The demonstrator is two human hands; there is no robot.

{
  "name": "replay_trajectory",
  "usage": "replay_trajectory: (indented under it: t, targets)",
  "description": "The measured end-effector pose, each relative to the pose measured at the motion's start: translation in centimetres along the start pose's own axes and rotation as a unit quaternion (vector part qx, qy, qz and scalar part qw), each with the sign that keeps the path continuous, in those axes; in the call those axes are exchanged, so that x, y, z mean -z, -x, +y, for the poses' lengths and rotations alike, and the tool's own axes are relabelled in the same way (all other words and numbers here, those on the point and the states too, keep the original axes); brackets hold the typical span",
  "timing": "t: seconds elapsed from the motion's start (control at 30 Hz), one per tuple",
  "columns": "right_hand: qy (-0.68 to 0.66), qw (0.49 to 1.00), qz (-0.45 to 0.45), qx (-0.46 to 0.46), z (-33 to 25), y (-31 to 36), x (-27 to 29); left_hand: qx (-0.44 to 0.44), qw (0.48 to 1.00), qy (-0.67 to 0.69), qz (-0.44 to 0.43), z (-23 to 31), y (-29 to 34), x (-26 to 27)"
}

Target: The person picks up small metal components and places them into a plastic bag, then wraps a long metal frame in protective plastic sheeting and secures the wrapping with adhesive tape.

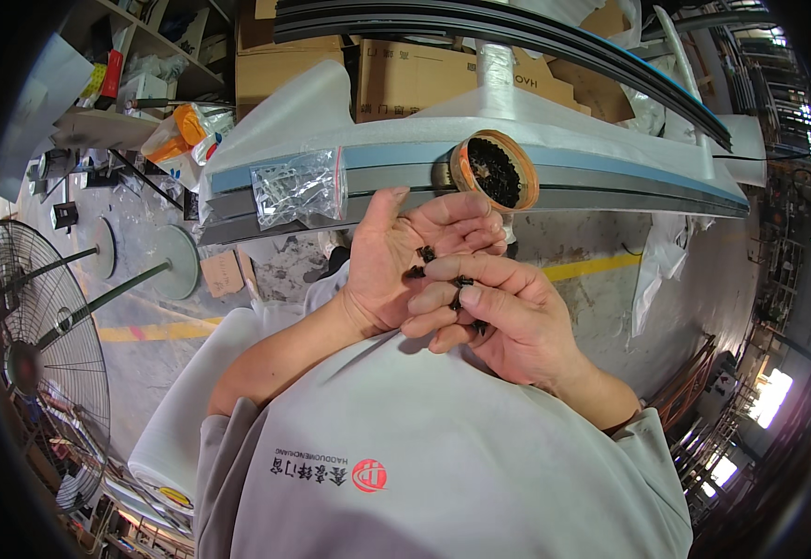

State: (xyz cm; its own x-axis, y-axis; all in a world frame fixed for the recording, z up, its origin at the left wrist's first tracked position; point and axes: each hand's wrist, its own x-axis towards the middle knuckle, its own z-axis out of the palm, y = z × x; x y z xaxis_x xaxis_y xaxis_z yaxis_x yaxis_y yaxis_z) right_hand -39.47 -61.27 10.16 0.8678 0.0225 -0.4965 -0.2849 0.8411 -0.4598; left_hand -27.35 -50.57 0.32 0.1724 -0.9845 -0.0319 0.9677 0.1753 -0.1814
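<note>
My left hand [396,247] is palm up and loosely cupped, its thumb apart from the fingers. Small black screws [425,253] lie in its palm. Just to the right, the fingertips of my right hand [508,317] pinch a few more small black screws [462,282] beside the left palm. Beyond the hands, a round orange-brown tub [529,166] tilts toward me on the work surface, with a dark heap of small black pieces [494,172] inside. To its left, a clear zip bag [298,189] of small silvery parts lies near the left thumb.
Long grey and blue profiles [611,177] on white foam sheet span the front. Dark profiles [536,47] cross above, with cardboard boxes [415,79] behind. A large fan [47,345] and a white foam roll [196,401] stand at left. Shelves [158,56] hold an orange item.
</note>
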Motion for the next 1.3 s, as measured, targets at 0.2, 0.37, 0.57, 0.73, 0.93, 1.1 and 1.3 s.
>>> replay_trajectory:
  t: [0.2, 0.37, 0.57, 0.73, 0.93, 1.1, 1.3]
  targets:
    - [0.022, 0.999, 0.022, 0.021, 0.1, 0.3, -0.4, 0.010, 1.000, 0.002, 0.029, -0.1, 0.0, -0.4]
    - [0.014, 1.000, 0.004, 0.024, 0.4, 0.3, 0.0, 0.007, 1.000, 0.011, 0.003, -0.3, 0.0, -0.1]
    - [0.016, 0.999, 0.034, 0.013, 0.5, 0.6, -0.2, 0.000, 1.000, 0.007, 0.022, -0.6, 0.2, -0.1]
    - [0.013, 0.999, 0.032, 0.003, 0.7, 0.7, -0.1, -0.001, 1.000, 0.015, 0.017, -0.8, 0.4, -0.1]
    - [0.000, 0.999, 0.033, -0.009, 0.7, 0.7, 0.2, 0.002, 1.000, 0.028, 0.013, -0.8, 0.7, 0.1]
    - [0.039, 0.998, 0.020, 0.039, 1.5, 0.5, -0.2, -0.004, 0.995, -0.002, 0.101, -0.8, 0.9, -1.6]
    - [-0.004, 0.999, 0.035, -0.006, 1.3, 0.6, -0.1, -0.003, 0.997, -0.006, 0.080, -0.8, 0.9, -1.2]
